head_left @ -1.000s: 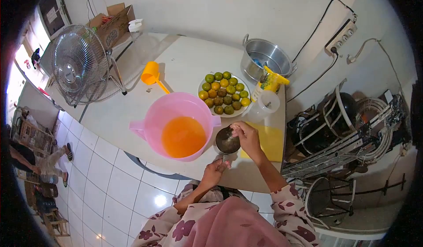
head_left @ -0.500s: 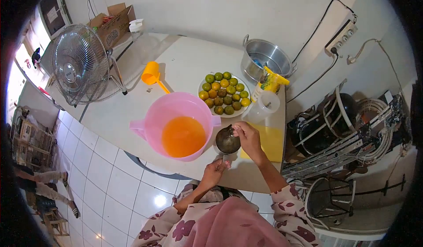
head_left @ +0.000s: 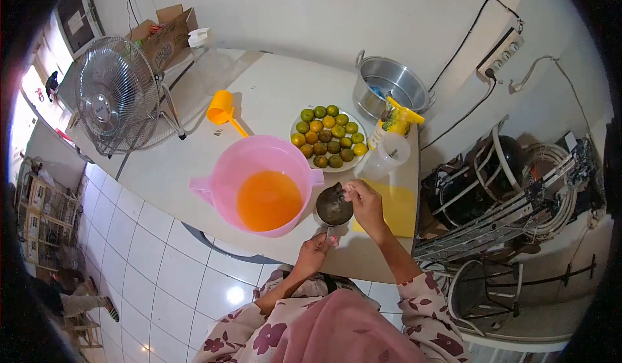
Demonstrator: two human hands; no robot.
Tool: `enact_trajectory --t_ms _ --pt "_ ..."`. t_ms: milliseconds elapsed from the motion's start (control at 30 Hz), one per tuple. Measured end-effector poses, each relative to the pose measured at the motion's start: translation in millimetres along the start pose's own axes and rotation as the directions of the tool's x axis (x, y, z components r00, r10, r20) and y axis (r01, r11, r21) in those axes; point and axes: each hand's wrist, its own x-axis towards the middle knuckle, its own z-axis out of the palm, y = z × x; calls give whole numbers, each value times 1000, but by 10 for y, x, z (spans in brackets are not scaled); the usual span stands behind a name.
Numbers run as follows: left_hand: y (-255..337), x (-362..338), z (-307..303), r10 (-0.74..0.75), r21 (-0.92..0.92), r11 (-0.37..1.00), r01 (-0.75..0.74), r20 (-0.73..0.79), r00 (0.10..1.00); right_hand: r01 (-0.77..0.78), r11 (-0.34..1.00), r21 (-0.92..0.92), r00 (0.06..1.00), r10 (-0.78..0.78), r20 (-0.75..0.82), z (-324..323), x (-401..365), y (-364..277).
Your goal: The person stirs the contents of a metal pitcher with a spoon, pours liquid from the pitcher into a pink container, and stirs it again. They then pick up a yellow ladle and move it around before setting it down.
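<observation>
So the left hand (head_left: pixel 313 254) is closed around the handle of a small metal pan (head_left: pixel 335 213), right by the near edge of the table (head_left: pixel 272 86), toward the right side. The right hand (head_left: pixel 364 204) is at the pan's right rim, fingers bunched — can't tell if they're clamped on the rim or on something small.

Just left of the pan, a pink tub (head_left: pixel 227 162) with orange liquid (head_left: pixel 269 201) in it sits near the same edge. To the right there's a flat yellow sheet (head_left: pixel 392 209), close to the table's right edge, partly behind the right forearm. Beyond the pan is a plate (head_left: pixel 302 118) of green and orange citrus fruits (head_left: pixel 326 136), with a clear plastic container (head_left: pixel 383 159) and a yellow packet (head_left: pixel 396 122) just right of it. A metal pot (head_left: pixel 395 81) sits at the far right corner — the yellow scoop (head_left: pixel 221 106) is beyond the tub, and a fan (head_left: pixel 116 97) stands at the left end.
</observation>
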Motion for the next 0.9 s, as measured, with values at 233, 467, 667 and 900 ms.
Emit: enact_trajectory --t_ms 233,467,667,900 --pt "-60 8 28 11 -19 1000 -11 -17 1000 -219 976 18 964 214 161 -14 9 -35" --pt "-161 46 26 -26 53 998 26 6 1000 -21 995 97 999 24 -33 42 13 74" --pt "-22 12 -2 -16 -3 1000 16 13 1000 17 982 -189 994 4 113 -26 18 43" --pt "-71 28 0 -5 3 1000 5 29 1000 -70 996 55 997 68 43 66 40 57"
